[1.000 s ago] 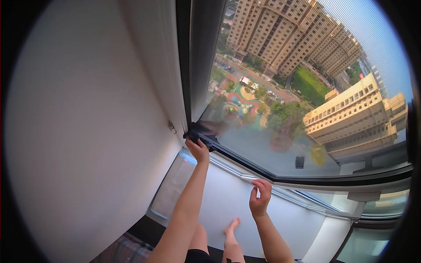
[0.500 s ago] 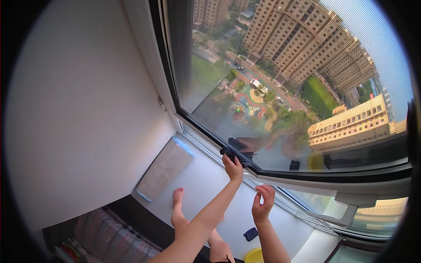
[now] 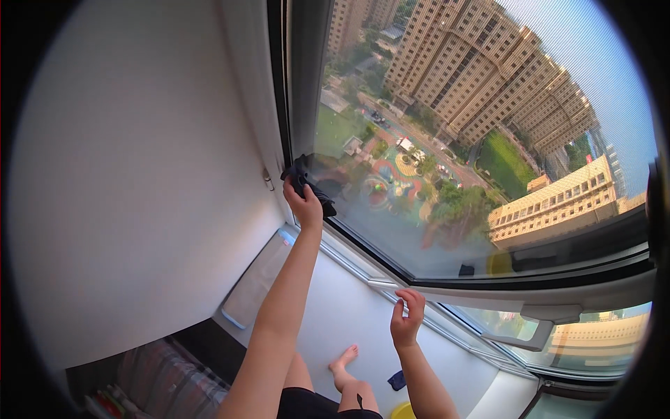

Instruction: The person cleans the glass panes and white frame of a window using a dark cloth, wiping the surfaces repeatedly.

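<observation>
My left hand point(image 3: 304, 204) is closed on a dark cloth point(image 3: 322, 202), pressed against the lower left corner of a large glass window pane point(image 3: 391, 230). Part of the cloth lies over the pane's black frame edge, and its reflection shows in the glass. Below the bottom frame of the window, my right hand point(image 3: 407, 322) is raised with loosely curled fingers. A gap separates its thumb and fingers, and nothing shows in it. Its fingertips are close to the frame; whether they touch it I cannot tell.
A second dark cloth point(image 3: 397, 380) and a partly visible yellow basin point(image 3: 403, 410) are on the white surface by my right forearm. A grey pad with blue edging point(image 3: 258, 279) lies beside the left wall. A window handle point(image 3: 537, 335) juts out at right. Tall buildings stand far below outside.
My left hand has slid the cloth up and left along the window's lower edge to the corner. My right hand has shifted slightly left. My bare foot has moved right and down.
</observation>
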Demonstrator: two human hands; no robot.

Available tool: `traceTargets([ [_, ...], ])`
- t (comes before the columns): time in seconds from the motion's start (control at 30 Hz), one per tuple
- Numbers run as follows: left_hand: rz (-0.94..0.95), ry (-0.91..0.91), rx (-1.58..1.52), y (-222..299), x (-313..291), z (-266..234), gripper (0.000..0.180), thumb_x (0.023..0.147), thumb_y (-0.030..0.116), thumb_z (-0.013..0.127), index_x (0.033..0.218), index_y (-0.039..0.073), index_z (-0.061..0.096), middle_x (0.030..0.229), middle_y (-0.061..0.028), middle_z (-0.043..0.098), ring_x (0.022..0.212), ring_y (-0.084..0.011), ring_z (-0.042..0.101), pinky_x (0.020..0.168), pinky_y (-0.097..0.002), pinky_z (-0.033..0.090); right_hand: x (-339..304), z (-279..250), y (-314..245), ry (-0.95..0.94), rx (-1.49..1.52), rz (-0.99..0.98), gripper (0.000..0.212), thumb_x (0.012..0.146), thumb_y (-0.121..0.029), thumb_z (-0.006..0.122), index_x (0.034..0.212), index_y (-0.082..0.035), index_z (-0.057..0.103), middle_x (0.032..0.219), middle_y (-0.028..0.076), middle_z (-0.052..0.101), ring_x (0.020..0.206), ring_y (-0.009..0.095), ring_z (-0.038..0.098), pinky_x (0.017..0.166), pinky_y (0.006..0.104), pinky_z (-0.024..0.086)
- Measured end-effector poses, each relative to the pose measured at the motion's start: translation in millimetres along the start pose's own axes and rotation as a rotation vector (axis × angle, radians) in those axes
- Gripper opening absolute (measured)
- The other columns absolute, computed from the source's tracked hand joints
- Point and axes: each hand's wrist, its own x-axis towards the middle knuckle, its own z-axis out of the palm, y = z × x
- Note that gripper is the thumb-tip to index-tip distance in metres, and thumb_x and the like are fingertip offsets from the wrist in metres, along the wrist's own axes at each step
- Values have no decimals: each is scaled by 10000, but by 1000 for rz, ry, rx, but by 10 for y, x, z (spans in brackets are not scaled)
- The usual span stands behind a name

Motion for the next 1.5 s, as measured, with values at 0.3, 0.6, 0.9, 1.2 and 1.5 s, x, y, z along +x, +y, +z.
traceTargets([
  [0.3,307,-425,-144,657,-2433,-11,282,664,-39,501,917,60,577,975,-139,488,966,-334,441,864,-403,355,213,-318,-30,47,-52,-82,225,697,100,511,866,-29,587,899,109,591,883,286,540,808,359,421],
  [0.6,191,3,-167,927,-486,32,270,709,-62,490,970,5,491,1022,-177,457,985,-346,448,901,-414,353,350,-447,-326,83,-16,-222,247,676,113,513,853,-39,595,896,95,586,890,283,540,797,361,434],
  [0.9,513,-238,-193,1621,-1773,74,266,703,-7,500,961,44,539,1004,-187,465,968,-344,446,867,-429,350,85,-836,-301,95,-62,-278,245,679,125,511,840,-43,591,875,90,593,857,274,548,790,353,443],
  [1.2,682,-412,-203,2171,-1833,-46,318,655,-23,598,938,122,601,959,-104,518,896,-303,478,785,-393,383,81,-1650,-665,386,-303,-539,189,713,-8,540,835,-132,614,912,33,592,924,255,514,843,390,392],
  [1.5,1008,-373,-351,2680,-2244,138,261,639,43,579,862,122,690,962,-40,589,915,-257,509,811,-356,425,-33,-1825,-274,416,-477,-431,266,703,-79,548,908,-187,676,1115,8,528,1192,291,379,1046,511,233],
])
